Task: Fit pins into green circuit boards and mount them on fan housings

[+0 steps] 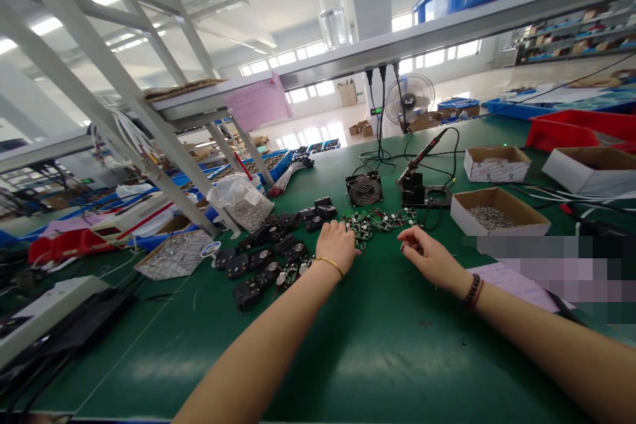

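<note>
The loose heap of small green circuit boards with silver and white parts [365, 224] lies on the green-topped bench [377, 344], beyond the two hands and well in from the near edge. The left hand [338, 246], palm down with its fingers bent, is at the heap's left end; its fingertips are hidden, so I cannot tell whether it grips a board. The right hand [426, 256] is half-curled above the bench, just to the right of the heap, with no held item visible.

Left of the left hand, a spread of black block-shaped housings [247, 295] reaches toward the bench's left side; a few more boards lie among those nearest the left wrist. Judging by how things lie, matters are partway: many boards are loose in the heap, and several housings show round silver faces, but whether any unit is complete is too small to tell.

Behind the heap, toward the far edge, stand a square black fan with a wire guard [364, 190] and a soldering iron with a dark handle [426, 147], resting in its black stand [413, 193]. To the right is an open white cardboard box [519, 228] of small metal parts; beyond the housings, a clear plastic bag [241, 202] holds similar pieces.
</note>
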### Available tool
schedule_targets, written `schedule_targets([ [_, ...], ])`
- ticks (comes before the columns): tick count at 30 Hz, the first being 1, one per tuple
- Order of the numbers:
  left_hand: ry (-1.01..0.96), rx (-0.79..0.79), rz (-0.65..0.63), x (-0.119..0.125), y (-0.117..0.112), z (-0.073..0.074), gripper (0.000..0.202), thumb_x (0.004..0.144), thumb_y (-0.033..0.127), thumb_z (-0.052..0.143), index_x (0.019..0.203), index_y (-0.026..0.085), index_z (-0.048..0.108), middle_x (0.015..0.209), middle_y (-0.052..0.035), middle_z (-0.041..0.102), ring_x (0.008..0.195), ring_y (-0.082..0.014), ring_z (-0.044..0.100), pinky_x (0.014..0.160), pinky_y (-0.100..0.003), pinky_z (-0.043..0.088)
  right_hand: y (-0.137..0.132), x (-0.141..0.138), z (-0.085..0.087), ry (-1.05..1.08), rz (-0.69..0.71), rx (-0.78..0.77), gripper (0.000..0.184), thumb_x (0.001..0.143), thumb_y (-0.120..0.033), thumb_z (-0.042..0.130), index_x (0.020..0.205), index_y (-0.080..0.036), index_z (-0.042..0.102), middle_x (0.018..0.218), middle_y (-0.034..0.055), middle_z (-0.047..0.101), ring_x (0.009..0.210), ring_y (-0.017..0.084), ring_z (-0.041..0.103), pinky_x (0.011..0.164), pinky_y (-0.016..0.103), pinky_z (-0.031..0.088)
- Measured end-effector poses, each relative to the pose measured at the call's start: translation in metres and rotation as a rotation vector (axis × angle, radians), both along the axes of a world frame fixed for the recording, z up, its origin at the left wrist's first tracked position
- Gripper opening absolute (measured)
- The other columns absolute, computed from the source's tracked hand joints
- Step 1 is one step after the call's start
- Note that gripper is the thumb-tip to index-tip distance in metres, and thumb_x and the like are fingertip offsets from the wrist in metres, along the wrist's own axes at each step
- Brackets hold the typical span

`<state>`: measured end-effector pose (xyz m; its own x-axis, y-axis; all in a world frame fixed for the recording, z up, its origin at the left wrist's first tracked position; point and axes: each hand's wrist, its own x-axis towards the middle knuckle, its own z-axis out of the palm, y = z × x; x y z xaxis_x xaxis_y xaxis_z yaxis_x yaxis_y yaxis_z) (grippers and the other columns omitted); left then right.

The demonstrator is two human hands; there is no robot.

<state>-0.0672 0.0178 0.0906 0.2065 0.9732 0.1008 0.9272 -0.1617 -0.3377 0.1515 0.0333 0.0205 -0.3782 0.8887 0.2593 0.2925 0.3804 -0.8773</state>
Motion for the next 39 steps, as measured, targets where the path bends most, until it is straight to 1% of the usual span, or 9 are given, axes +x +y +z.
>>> schedule_targets([
  [4,0.011,-0.015,-0.011,-0.002,0.008,-0.002,0.022,0.094,0.015,0.048,0.092,0.011,0.071,0.101,-0.0144,0.064,0.106,-0.0298,0.051,0.087,-0.041,0.032,0.000,0.001,0.000,0.006,-0.004,0.034,0.034,0.086,-0.037,0.045,0.108,-0.012,0.053,0.092,0.0077,0.057,0.079,0.018,0.055,0.073,0.033,0.047],
  [8,-0.066,0.062,-0.028,-0.001,-0.001,0.019,0.021,0.098,0.024,0.047,0.093,0.018,0.067,0.097,-0.0084,0.064,0.099,-0.0273,0.051,0.081,-0.040,0.030,-0.002,0.001,0.009,0.020,-0.013,-0.047,0.027,0.088,-0.032,0.046,0.106,-0.013,0.053,0.089,0.0065,0.059,0.076,0.016,0.055,0.071,0.030,0.047],
  [14,-0.272,0.162,-0.252,0.025,-0.046,0.041,0.016,0.098,0.027,0.051,0.089,0.021,0.063,0.091,-0.0023,0.062,0.091,-0.0223,0.050,0.078,-0.038,0.029,-0.015,-0.003,0.030,0.264,0.236,-0.886,0.043,0.103,-0.052,0.025,0.118,-0.015,0.041,0.088,0.0126,0.068,0.067,0.014,0.063,0.061,0.022,0.046],
  [16,-0.330,0.199,-0.352,0.034,-0.060,0.039,0.017,0.099,0.026,0.049,0.089,0.021,0.062,0.092,-0.0019,0.062,0.092,-0.0216,0.050,0.080,-0.037,0.030,-0.018,-0.002,0.030,0.388,0.367,-1.013,0.050,0.100,-0.059,0.031,0.120,-0.014,0.043,0.088,0.0137,0.067,0.068,0.014,0.063,0.059,0.021,0.045],
  [21,-0.615,0.128,-0.295,0.030,-0.068,0.019,0.017,0.097,0.026,0.047,0.087,0.018,0.059,0.089,-0.0016,0.061,0.089,-0.0206,0.051,0.080,-0.036,0.032,-0.014,0.002,0.024,0.548,0.361,-0.579,0.051,0.079,-0.050,0.071,0.109,-0.014,0.051,0.084,0.0010,0.053,0.071,0.010,0.052,0.063,0.020,0.041],
  [25,-1.125,-0.230,-0.031,0.011,-0.046,-0.003,0.022,0.094,0.028,0.046,0.083,0.014,0.059,0.088,-0.0049,0.063,0.088,-0.0184,0.056,0.082,-0.033,0.041,-0.011,0.003,0.022,0.266,0.312,-0.145,0.032,0.092,-0.043,0.054,0.105,-0.013,0.051,0.085,0.0024,0.052,0.075,0.012,0.048,0.069,0.024,0.040],
  [29,-1.583,-0.431,0.051,0.010,-0.036,-0.021,0.038,0.100,0.044,0.040,0.109,0.009,0.050,0.108,-0.0138,0.064,0.095,-0.0186,0.063,0.089,-0.034,0.045,-0.015,0.003,0.020,-0.014,0.271,0.066,0.022,0.096,-0.032,0.046,0.108,-0.014,0.051,0.092,0.0049,0.060,0.082,0.015,0.055,0.075,0.029,0.041],
  [32,-1.639,-0.711,-0.064,0.023,-0.039,-0.032,0.055,0.089,0.037,0.062,0.130,0.009,0.038,0.102,-0.0117,0.065,0.086,-0.0182,0.066,0.084,-0.034,0.048,-0.018,0.002,0.021,-0.197,0.254,0.175,0.022,0.097,-0.029,0.042,0.111,-0.015,0.051,0.094,0.0056,0.063,0.082,0.017,0.057,0.075,0.030,0.040],
  [39,-1.729,-0.592,-0.036,0.034,-0.030,-0.047,0.049,0.080,0.018,0.062,0.126,0.004,0.052,0.079,-0.0045,0.063,0.070,-0.0107,0.060,0.075,-0.025,0.046,-0.002,0.026,0.036,-0.440,-0.006,0.339,0.025,0.096,-0.029,0.048,0.114,-0.015,0.060,0.108,0.0085,0.060,0.102,0.021,0.053,0.091,0.033,0.039],
])
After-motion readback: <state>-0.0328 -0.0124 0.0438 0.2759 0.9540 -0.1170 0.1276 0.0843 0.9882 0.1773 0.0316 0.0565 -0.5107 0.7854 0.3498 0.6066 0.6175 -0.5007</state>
